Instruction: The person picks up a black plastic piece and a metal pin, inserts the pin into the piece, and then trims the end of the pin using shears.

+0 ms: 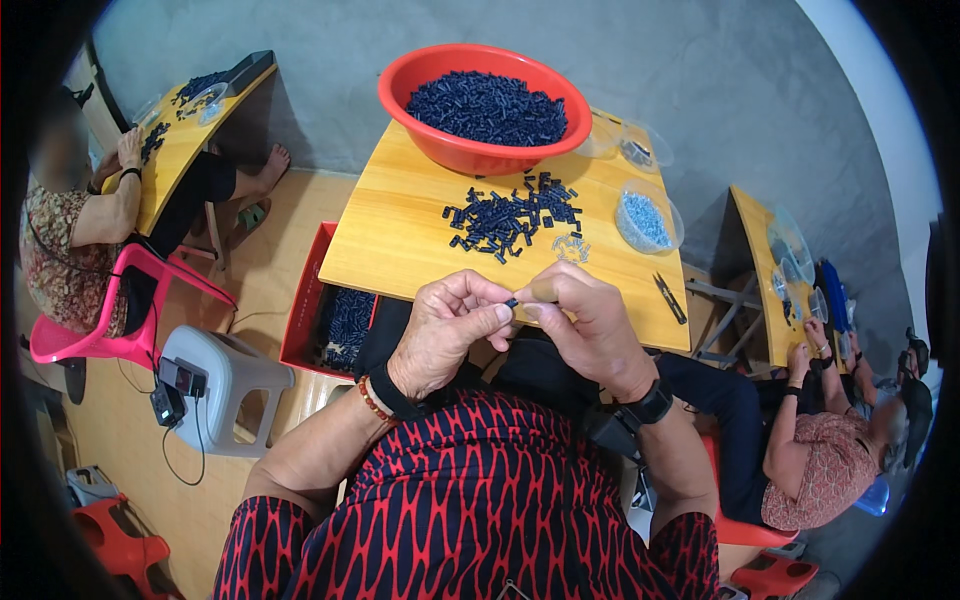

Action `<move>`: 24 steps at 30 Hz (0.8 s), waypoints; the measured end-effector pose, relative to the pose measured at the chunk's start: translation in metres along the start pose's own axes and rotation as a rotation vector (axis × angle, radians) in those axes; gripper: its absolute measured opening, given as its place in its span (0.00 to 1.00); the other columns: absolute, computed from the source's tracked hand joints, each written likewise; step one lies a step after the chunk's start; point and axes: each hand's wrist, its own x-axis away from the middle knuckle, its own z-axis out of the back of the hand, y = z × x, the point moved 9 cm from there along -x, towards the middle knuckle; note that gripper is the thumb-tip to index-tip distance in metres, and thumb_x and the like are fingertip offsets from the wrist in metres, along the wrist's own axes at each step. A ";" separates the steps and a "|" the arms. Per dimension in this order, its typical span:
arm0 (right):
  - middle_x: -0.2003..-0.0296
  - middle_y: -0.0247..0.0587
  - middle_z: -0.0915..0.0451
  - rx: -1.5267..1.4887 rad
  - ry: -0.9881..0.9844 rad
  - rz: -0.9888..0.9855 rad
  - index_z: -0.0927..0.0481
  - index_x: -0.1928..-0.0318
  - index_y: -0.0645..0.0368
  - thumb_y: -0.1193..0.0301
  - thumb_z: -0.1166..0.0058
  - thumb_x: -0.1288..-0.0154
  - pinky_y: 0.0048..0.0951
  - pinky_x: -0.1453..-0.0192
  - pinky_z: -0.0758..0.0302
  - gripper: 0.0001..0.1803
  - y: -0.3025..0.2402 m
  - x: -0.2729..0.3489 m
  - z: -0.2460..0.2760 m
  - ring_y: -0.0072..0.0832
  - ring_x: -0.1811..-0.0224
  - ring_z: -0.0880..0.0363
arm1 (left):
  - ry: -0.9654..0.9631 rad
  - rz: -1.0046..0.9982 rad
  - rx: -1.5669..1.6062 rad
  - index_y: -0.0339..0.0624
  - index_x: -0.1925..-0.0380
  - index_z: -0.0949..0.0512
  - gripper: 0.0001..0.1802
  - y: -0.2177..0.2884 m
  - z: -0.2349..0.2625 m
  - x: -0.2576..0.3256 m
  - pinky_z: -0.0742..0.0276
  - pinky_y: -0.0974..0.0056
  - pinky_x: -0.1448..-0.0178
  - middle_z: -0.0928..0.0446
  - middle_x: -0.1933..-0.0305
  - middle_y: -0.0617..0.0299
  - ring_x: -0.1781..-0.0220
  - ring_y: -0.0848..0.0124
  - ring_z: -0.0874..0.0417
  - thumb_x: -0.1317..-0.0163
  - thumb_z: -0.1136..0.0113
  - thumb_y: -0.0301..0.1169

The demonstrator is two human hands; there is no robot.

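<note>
A: Wooden table (400,235), red bowl (485,150) at far edge, dark pieces (512,218) mid-surface.

B: Left hand (445,335) and right hand (590,325), fingers closed, pinch one small dark part (512,301) together above the near edge — probably plastic.

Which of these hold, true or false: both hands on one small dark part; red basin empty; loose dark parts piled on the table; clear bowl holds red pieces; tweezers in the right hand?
1. Left hand and right hand pinch one small dark part: true.
2. Red basin is empty: false, it is full of dark parts.
3. Pile of loose dark parts lies on the table: true.
4. Clear bowl holds red pieces: false, light blue ones.
5. Tweezers are in the right hand: false, they lie on the table.
</note>
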 end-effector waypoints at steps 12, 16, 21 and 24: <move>0.69 0.44 0.22 0.003 0.091 0.025 0.21 0.61 0.62 0.85 0.42 0.44 0.30 0.64 0.25 0.10 0.007 0.007 -0.004 0.36 0.68 0.20 | 0.030 0.032 0.043 0.37 0.61 0.23 0.05 -0.006 0.006 0.000 0.18 0.69 0.64 0.19 0.66 0.59 0.70 0.74 0.18 0.35 0.38 0.22; 0.69 0.45 0.23 0.065 0.073 0.079 0.23 0.61 0.62 0.86 0.42 0.45 0.31 0.64 0.25 0.11 0.000 0.010 -0.007 0.38 0.68 0.21 | 0.020 0.029 0.017 0.36 0.62 0.22 0.04 -0.007 0.005 -0.001 0.18 0.69 0.64 0.19 0.66 0.59 0.70 0.74 0.18 0.36 0.38 0.22; 0.70 0.44 0.23 0.047 0.073 -0.002 0.22 0.60 0.63 0.85 0.44 0.43 0.31 0.65 0.25 0.10 0.014 0.024 -0.013 0.37 0.68 0.20 | 0.006 0.094 -0.078 0.35 0.63 0.22 0.03 -0.022 0.007 0.001 0.18 0.70 0.65 0.19 0.67 0.58 0.72 0.74 0.18 0.36 0.39 0.21; 0.69 0.42 0.22 -0.208 0.065 -0.200 0.19 0.58 0.64 0.84 0.44 0.40 0.29 0.65 0.24 0.10 0.046 0.035 -0.015 0.30 0.69 0.20 | 0.014 0.088 -0.100 0.35 0.63 0.22 0.03 -0.026 0.009 -0.003 0.19 0.71 0.66 0.19 0.68 0.59 0.72 0.74 0.19 0.36 0.39 0.20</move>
